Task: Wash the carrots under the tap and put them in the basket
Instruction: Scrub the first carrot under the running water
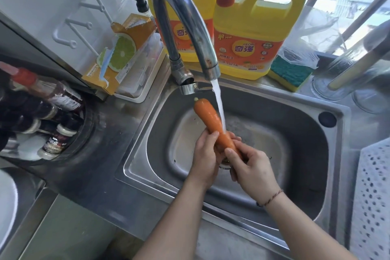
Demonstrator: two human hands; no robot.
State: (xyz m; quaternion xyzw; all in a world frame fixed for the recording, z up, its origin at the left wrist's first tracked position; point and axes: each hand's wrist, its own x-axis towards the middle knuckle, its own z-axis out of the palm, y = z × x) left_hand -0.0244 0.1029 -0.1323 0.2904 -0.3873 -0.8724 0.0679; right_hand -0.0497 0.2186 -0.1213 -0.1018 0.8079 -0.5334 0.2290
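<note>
Carrot (212, 121) held in both hands over a steel sink (295, 133), under running water from the tap (183, 19).

Left hand (205, 157) and right hand (251, 170) curl their fingers round its narrow end; the stream strikes beside the fingers. White perforated basket (373, 196) sits right of the sink.

Two yellow detergent jugs (251, 34), a green-topped sponge (289, 74), spice bottles (52, 120) at left.

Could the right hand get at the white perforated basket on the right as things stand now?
Probably yes. The white perforated basket lies just right of the steel sink with nothing between, but the right hand grips the orange carrot, as does the left hand.
</note>
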